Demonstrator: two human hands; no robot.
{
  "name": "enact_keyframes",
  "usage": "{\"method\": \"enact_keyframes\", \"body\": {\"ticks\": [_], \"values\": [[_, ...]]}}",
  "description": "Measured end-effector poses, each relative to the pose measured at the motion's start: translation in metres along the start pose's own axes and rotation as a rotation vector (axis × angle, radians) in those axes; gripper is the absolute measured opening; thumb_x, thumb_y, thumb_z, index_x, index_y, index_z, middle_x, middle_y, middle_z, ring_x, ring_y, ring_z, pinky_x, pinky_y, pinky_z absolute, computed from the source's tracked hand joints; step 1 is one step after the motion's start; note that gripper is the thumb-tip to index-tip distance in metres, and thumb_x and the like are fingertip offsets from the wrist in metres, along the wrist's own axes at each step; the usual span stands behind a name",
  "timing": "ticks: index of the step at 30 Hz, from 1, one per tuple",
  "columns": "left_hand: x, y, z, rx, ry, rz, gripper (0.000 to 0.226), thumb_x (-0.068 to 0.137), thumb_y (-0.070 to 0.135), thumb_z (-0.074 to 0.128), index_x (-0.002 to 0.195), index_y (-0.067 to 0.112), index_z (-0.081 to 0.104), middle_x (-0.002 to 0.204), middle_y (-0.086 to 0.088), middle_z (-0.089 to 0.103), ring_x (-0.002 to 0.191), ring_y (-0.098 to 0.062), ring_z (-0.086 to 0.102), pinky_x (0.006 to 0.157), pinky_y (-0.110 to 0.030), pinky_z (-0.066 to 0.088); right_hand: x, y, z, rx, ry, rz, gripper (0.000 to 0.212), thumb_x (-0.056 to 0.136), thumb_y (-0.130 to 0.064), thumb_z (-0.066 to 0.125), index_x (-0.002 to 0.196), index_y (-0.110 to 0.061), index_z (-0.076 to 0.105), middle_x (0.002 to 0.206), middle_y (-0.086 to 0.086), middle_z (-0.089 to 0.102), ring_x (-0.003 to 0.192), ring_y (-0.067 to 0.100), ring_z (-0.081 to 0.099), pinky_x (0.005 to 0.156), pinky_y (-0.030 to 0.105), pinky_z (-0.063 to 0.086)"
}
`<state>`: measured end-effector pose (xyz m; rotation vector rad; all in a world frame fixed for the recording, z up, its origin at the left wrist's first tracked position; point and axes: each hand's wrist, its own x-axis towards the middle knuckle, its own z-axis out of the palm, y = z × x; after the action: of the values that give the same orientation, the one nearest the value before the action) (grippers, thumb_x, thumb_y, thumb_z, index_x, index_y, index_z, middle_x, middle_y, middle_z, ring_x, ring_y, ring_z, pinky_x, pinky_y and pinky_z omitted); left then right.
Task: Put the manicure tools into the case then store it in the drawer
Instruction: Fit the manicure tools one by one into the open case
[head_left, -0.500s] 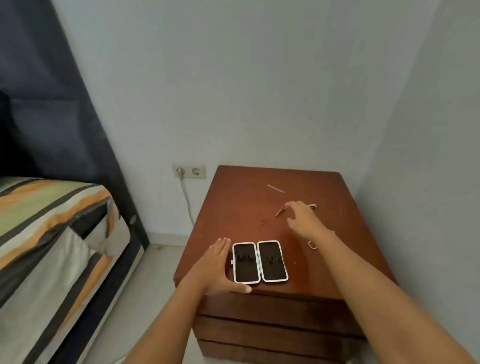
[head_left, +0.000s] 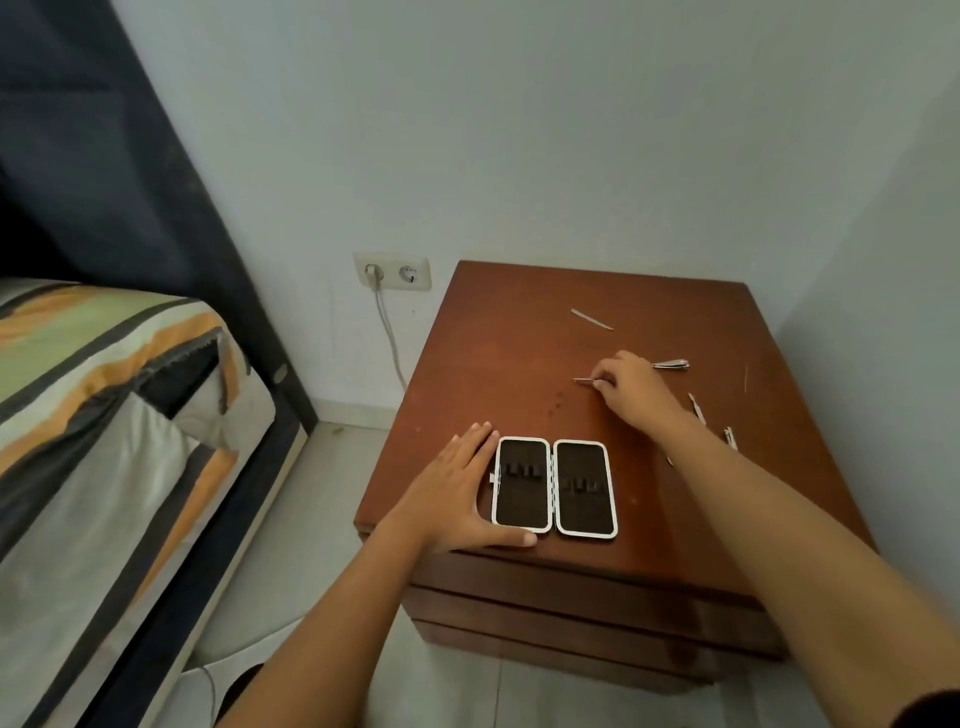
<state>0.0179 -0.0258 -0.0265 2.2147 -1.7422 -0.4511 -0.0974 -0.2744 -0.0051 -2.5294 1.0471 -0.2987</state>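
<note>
Grip, right hand (head_left: 631, 387): fingertips pinched on one end of a thin metal tool (head_left: 583, 381), over the far half of the nightstand top (head_left: 493, 332); lifted or flat on the wood, cannot tell.
Grip, left hand (head_left: 457, 493): holding nothing, laid flat with straight fingers against the case's left edge and thumb along its front edge.
Case (head_left: 555, 488): open flat near the front edge, both dark halves empty, loops bare.
Loose tools: thin stick (head_left: 591, 319) at the back, nail clipper (head_left: 671, 365) just beyond the right hand, slim blade (head_left: 696, 406) and small piece (head_left: 730, 437) beside the right forearm.
Step in hand: likely picking up the first tool.
Next move: carry to the case and slide under a loop; calls for fine aim, with the case braced.
Drawers (head_left: 571, 597): closed, storing not yet begun.
</note>
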Motion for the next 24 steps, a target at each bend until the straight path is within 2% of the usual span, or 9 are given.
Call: {"method": "enact_keyframes", "body": {"ticks": [3,5,7,10,15,17,20,24], "values": [[0.001,0.003,0.004,-0.014,0.052,-0.013,0.123,0.058,0.085,0.049,0.149,0.018,0.003,0.159,0.003,0.000,0.143,-0.006,-0.008,0.113,-0.025,-0.009,-0.009,-0.018,-0.007,0.190,0.011,0.019,0.017,0.089,-0.010,0.056,0.097,-0.008,0.072,0.098,0.016,0.065,0.094,0.026,0.058,0.086,0.029,0.040],[0.001,0.005,0.005,-0.023,0.078,-0.027,0.120,0.059,0.083,0.051,0.149,0.018,0.005,0.159,0.003,0.002,0.144,-0.008,-0.005,0.112,-0.024,-0.009,-0.019,-0.036,-0.013,0.352,-0.034,0.028,0.013,0.086,-0.011,0.061,0.092,-0.011,0.072,0.083,0.010,0.069,0.077,0.016,0.062,0.078,0.024,0.044],[0.001,0.007,0.006,-0.028,0.112,-0.038,0.119,0.058,0.083,0.049,0.149,0.019,0.008,0.159,0.002,0.004,0.144,-0.009,-0.003,0.113,-0.025,-0.007,-0.028,-0.053,-0.015,0.422,-0.079,-0.002,0.007,0.081,-0.012,0.066,0.085,-0.016,0.070,0.077,0.005,0.068,0.070,0.011,0.062,0.070,0.022,0.046],[0.001,0.009,0.011,-0.019,0.143,-0.050,0.118,0.058,0.087,0.041,0.149,0.019,0.008,0.159,0.002,0.005,0.144,-0.008,-0.003,0.116,-0.028,-0.005,-0.032,-0.073,-0.014,0.350,-0.155,-0.048,0.007,0.076,-0.014,0.072,0.082,-0.014,0.069,0.080,0.003,0.065,0.076,0.013,0.059,0.070,0.022,0.044],[0.003,0.007,0.018,0.047,0.156,-0.072,0.118,0.059,0.091,0.026,0.149,0.019,0.004,0.159,0.002,-0.001,0.143,-0.007,-0.008,0.118,-0.031,-0.004,-0.030,-0.090,-0.006,0.083,-0.315,-0.140,0.007,0.079,-0.012,0.069,0.084,-0.008,0.071,0.085,0.007,0.067,0.082,0.015,0.058,0.074,0.027,0.048],[0.003,0.006,0.019,0.059,0.158,-0.071,0.116,0.060,0.091,0.026,0.149,0.020,0.003,0.159,0.002,-0.001,0.143,-0.007,-0.009,0.118,-0.032,-0.005,-0.027,-0.094,-0.004,0.024,-0.351,-0.164,0.008,0.080,-0.011,0.067,0.086,-0.008,0.072,0.090,0.008,0.069,0.083,0.016,0.058,0.075,0.028,0.049],[0.004,0.007,0.019,0.046,0.167,-0.085,0.116,0.059,0.091,0.029,0.149,0.021,0.003,0.159,0.003,-0.001,0.143,-0.007,-0.009,0.117,-0.032,-0.006,-0.026,-0.095,0.001,-0.024,-0.408,-0.192,0.007,0.079,-0.013,0.070,0.084,-0.012,0.073,0.084,0.003,0.065,0.081,0.014,0.057,0.071,0.025,0.045],[0.007,0.014,0.023,-0.002,0.174,-0.121,0.119,0.059,0.090,0.034,0.149,0.020,0.002,0.159,0.001,-0.002,0.143,-0.009,-0.011,0.114,-0.029,-0.009,-0.032,-0.087,0.000,0.012,-0.470,-0.197,0.011,0.078,-0.014,0.071,0.087,-0.017,0.075,0.084,-0.001,0.067,0.082,0.011,0.058,0.077,0.025,0.047]]}}
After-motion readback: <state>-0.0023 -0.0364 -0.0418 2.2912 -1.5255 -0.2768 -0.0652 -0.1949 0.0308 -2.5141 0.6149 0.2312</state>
